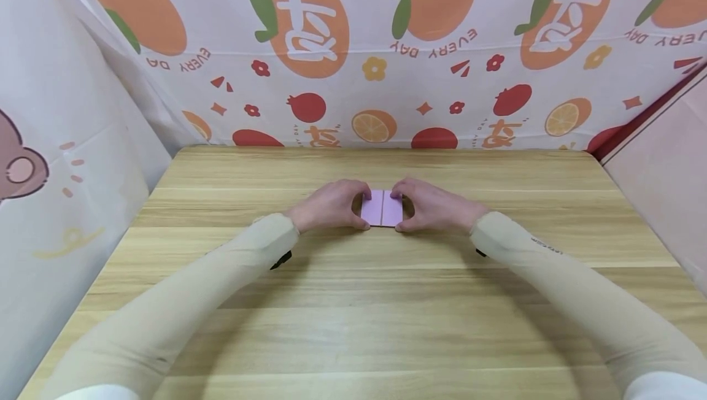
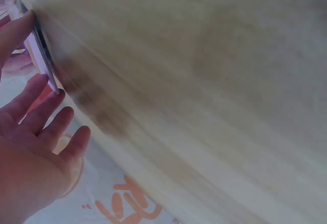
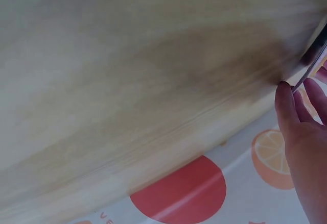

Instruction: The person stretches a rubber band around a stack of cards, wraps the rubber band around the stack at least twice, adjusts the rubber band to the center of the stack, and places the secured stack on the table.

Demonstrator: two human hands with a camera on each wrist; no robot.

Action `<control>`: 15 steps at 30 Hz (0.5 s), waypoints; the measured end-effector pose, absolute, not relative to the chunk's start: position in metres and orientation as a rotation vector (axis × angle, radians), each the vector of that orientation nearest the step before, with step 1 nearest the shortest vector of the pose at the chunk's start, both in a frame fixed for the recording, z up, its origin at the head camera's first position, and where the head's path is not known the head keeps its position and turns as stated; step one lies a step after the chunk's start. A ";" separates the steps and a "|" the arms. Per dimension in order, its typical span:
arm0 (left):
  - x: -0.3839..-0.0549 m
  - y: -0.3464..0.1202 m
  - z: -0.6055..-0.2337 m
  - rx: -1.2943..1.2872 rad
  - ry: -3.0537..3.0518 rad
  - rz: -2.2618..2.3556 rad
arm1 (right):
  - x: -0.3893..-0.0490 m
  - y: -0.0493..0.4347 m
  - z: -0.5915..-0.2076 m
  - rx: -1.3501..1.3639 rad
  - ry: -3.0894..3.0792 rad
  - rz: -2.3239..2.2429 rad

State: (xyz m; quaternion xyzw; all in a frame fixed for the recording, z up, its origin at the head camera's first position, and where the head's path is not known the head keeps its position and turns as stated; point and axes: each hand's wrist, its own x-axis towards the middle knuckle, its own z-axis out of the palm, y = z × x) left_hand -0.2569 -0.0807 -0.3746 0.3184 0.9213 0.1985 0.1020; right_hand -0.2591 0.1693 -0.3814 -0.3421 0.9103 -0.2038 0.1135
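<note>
A flat pink square piece point(image 1: 372, 208) with a darker line down its middle lies level between both hands, over the far middle of the table. Whether the line is a groove or a gap between two parts, I cannot tell. My left hand point(image 1: 336, 205) grips its left side, thumb at the near edge and fingers at the far edge. On the opposite side my right hand point(image 1: 436, 205) pinches it the same way. From the left wrist view, the pink piece point(image 2: 38, 53) looks thin, with a dark underside. Only its edge shows in the right wrist view.
The wooden table point(image 1: 353, 314) stretches toward me and to both sides. Behind its far edge hangs a white curtain point(image 1: 210, 13) printed with fruit. Another white cloth point(image 1: 72, 105) hangs along the left, and a pale panel point(image 1: 663, 167) stands at the right.
</note>
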 end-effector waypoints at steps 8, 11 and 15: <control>-0.255 -0.083 -0.377 0.944 2.669 0.592 | -0.258 0.174 -0.381 -1.016 2.656 -0.558; -0.256 -0.085 -0.377 0.961 2.666 0.584 | -0.257 0.175 -0.380 -0.985 2.658 -0.536; -0.256 -0.087 -0.377 0.961 2.653 0.581 | -0.258 0.175 -0.379 -0.970 2.635 -0.540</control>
